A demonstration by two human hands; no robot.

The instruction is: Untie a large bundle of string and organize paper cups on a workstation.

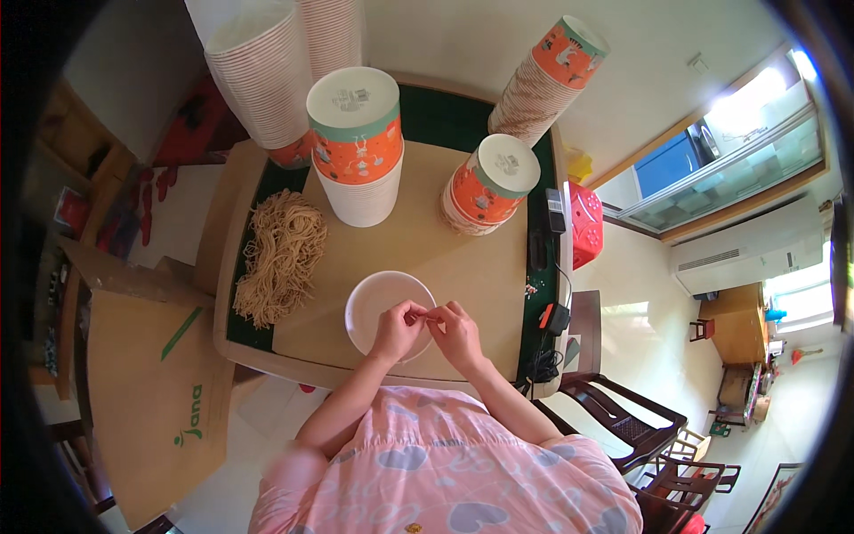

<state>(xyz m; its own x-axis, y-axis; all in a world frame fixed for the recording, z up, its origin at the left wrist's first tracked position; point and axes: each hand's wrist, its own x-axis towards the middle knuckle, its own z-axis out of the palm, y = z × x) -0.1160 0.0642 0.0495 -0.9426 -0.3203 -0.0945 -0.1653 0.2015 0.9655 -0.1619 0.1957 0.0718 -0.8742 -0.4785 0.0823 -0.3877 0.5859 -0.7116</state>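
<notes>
Close in front of me, a white round bowl [366, 303] rests on the cardboard-covered tabletop. My left hand [398, 329] is over the bowl's near right part, its thumb and fingers pinched together. My right hand [456, 336] meets it fingertip to fingertip at the bowl's right rim, also in a pinch. Whatever lies between the fingertips is too small to make out. Left of the bowl is a loose bundle of tan string [280, 258]. Beyond it stands an upside-down stack of orange and white paper tubs [358, 156], with a shorter stack [491, 185] to the right.
Taller stacks of paper tubs rise at the back left [262, 80] and back right [544, 84]. Along the table's right edge lie a black power adapter [553, 319] and cables. A large cardboard box [160, 392] stands at the left, a dark wooden chair [623, 418] at the right.
</notes>
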